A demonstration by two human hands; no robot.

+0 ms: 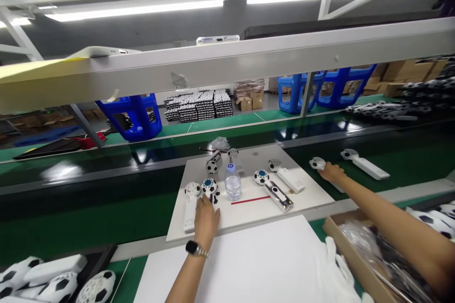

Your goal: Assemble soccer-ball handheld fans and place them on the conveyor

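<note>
My left hand (206,218), with a watch on its wrist, is closed over the handle of a handheld fan (209,185) that has a football-patterned head and a blue centre. Its fingers hide most of that handle. Beside it lies a white football-patterned fan half (190,213). Off to the right, my right hand (332,173) is closed around the neck of another white fan (317,163) on the green belt. On the white board (249,218) lie an opened fan (279,195) with its inside showing and a white cover half (290,180). A clear bottle with a blue cap (232,184) stands between them.
One more white fan (369,168) lies on the belt. A red stick (250,200) rests on the board. At lower right is a cardboard box (355,255) beside a white glove (334,265). Fans fill a black tray (103,255) at lower left. A metal beam (256,59) crosses ahead.
</note>
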